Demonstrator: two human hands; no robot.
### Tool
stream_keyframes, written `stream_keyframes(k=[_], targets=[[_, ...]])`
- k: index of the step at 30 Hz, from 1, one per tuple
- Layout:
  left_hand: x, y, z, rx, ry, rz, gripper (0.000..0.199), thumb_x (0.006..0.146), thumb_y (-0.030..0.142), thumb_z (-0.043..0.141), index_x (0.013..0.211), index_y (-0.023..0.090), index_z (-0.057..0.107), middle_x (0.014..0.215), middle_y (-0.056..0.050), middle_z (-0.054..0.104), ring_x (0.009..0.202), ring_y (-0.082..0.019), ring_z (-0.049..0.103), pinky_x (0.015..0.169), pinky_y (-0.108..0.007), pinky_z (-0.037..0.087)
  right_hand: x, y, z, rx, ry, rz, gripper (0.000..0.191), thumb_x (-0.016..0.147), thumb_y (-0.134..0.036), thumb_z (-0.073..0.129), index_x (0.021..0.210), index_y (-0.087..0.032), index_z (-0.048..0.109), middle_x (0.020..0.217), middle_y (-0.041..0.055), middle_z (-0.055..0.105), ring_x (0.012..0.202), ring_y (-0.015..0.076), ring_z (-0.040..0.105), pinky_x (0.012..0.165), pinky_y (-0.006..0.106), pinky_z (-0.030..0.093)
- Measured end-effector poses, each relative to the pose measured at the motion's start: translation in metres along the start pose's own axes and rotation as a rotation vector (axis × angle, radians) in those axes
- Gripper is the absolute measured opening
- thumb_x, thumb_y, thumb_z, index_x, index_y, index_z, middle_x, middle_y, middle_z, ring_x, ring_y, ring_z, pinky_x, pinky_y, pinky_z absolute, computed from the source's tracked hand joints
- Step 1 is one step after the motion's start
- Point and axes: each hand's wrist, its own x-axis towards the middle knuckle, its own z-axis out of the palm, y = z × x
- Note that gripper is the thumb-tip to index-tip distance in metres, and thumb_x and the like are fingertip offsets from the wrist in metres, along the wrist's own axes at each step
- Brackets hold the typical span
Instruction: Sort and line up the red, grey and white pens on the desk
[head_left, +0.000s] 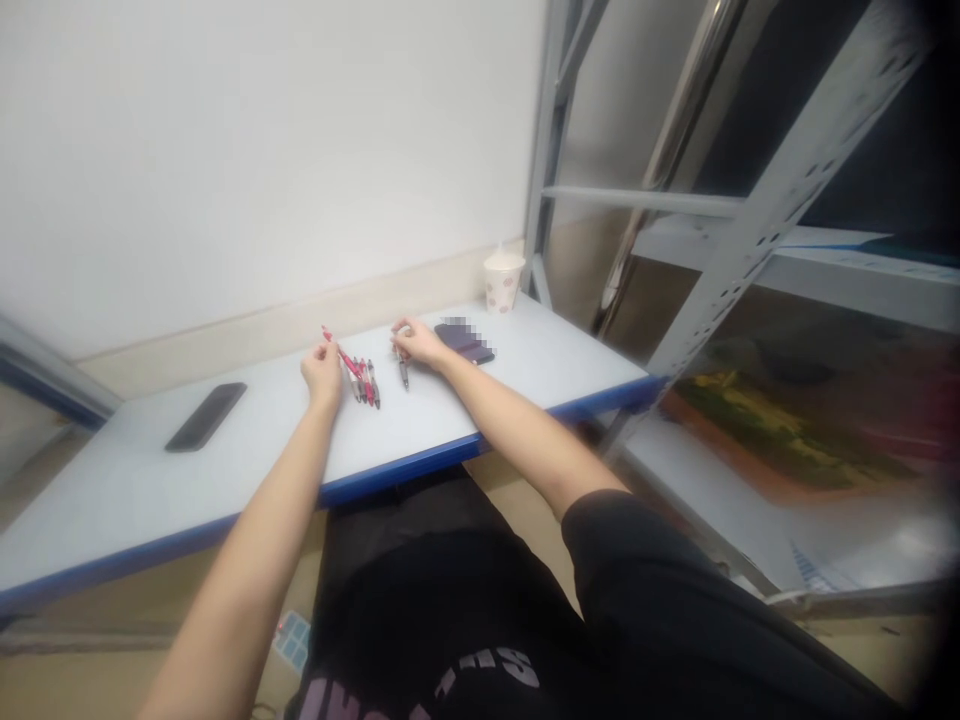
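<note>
On the white table [420,435], several red and dark pens [365,384] lie side by side in a small row. My left hand [322,372] is at the left of this row, its fingers closed on a red pen [345,358] that slants over the others. To the right of the row, my right hand [418,343] pinches a grey-black pen [404,374], whose tip points down toward the tabletop. Whether that tip touches the table I cannot tell. The fingers hide the upper part of this pen.
A black phone [206,417] lies at the left. Behind my right wrist is a dark purple flat item [472,345], partly blurred out. A white paper cup [502,281] stands at the back right corner. Metal shelving [772,190] rises at the right, a white wall [262,150] behind.
</note>
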Motion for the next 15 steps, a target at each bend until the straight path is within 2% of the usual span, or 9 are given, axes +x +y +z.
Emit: stream_keyframes(k=[5, 15], targets=[[0.0, 0.0013, -0.0018, -0.11, 0.042, -0.088, 0.026, 0.084, 0.035, 0.062, 0.068, 0.023, 0.045, 0.055, 0.005, 0.046, 0.048, -0.011, 0.043, 0.049, -0.023, 0.035, -0.0029, -0.0003, 0.0022, 0.026, 0.001, -0.013, 0.022, 0.092, -0.005, 0.062, 0.102, -0.019, 0.048, 0.058, -0.0085, 0.058, 0.046, 0.008, 0.051, 0.048, 0.015, 0.044], [-0.0034, 0.0074, 0.0003, -0.245, -0.018, -0.22, 0.024, 0.082, 0.032, 0.061, 0.065, 0.022, 0.047, 0.046, 0.006, 0.046, 0.038, -0.008, 0.035, 0.04, -0.02, 0.025, 0.006, 0.0033, 0.0001, 0.06, 0.003, 0.027, 0.016, 0.095, -0.008, 0.062, 0.095, -0.018, 0.05, 0.058, -0.0059, 0.058, 0.049, 0.0078, 0.054, 0.047, 0.014, 0.044]])
